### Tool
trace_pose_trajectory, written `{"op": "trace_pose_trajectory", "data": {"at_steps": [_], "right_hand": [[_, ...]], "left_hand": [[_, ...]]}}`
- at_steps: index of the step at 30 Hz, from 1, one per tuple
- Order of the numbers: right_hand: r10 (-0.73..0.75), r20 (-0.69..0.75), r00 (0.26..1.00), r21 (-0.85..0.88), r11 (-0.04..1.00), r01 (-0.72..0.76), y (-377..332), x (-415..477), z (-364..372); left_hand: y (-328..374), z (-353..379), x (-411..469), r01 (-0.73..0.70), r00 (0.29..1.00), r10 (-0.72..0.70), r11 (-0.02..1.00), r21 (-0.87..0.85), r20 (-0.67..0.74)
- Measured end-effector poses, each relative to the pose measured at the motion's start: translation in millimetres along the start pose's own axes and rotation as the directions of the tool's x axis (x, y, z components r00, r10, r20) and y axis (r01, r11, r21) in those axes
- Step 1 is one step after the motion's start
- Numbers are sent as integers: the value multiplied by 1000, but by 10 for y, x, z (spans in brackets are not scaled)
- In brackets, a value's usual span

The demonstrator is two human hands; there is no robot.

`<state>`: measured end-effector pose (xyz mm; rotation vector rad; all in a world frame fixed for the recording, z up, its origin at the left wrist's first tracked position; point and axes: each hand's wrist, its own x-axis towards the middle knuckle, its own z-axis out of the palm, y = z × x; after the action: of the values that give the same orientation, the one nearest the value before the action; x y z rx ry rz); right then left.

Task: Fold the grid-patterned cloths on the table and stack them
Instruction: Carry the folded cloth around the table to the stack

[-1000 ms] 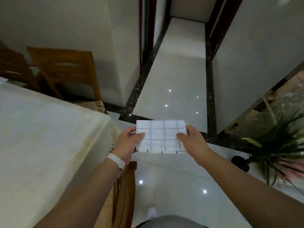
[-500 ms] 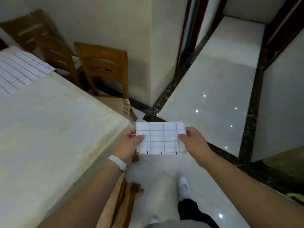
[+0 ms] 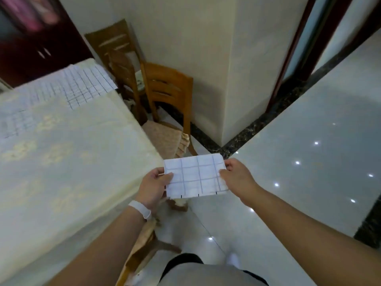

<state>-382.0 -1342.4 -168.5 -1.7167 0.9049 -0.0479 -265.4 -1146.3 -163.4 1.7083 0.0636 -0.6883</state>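
Observation:
A small folded white cloth with blue grid lines (image 3: pixel 195 176) hangs in the air over the floor, just off the table's near right corner. My left hand (image 3: pixel 154 186) pinches its left edge and my right hand (image 3: pixel 235 176) pinches its right edge. The table (image 3: pixel 68 162), covered in a pale yellow patterned cover, fills the left side. A large grid-patterned cloth (image 3: pixel 82 87) lies spread flat at the table's far end. Another grid cloth (image 3: pixel 14 122) lies at the far left edge, blurred.
Two wooden chairs (image 3: pixel 165 93) stand by the table's far right side against a cream wall corner. Another chair (image 3: pixel 148 240) is tucked under the table near my legs. Glossy tiled floor (image 3: pixel 299 162) stretches to the right. A dark cabinet (image 3: pixel 37 38) stands at the back left.
The view has swung left toward the table, bringing the spread grid cloths into sight. Both hands still hold the folded cloth in the same grip.

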Motion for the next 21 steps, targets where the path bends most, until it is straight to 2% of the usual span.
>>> {"op": "trace_pose_trajectory", "data": {"at_steps": [10, 21], "right_hand": [[-26, 224, 974, -91, 995, 47, -380, 587, 437], [-43, 295, 954, -290, 948, 133, -960, 1478, 1252]], "left_hand": [[-25, -343, 221, 8, 979, -34, 992, -126, -203], [-103, -940, 1277, 45, 967, -109, 962, -268, -228]]}}
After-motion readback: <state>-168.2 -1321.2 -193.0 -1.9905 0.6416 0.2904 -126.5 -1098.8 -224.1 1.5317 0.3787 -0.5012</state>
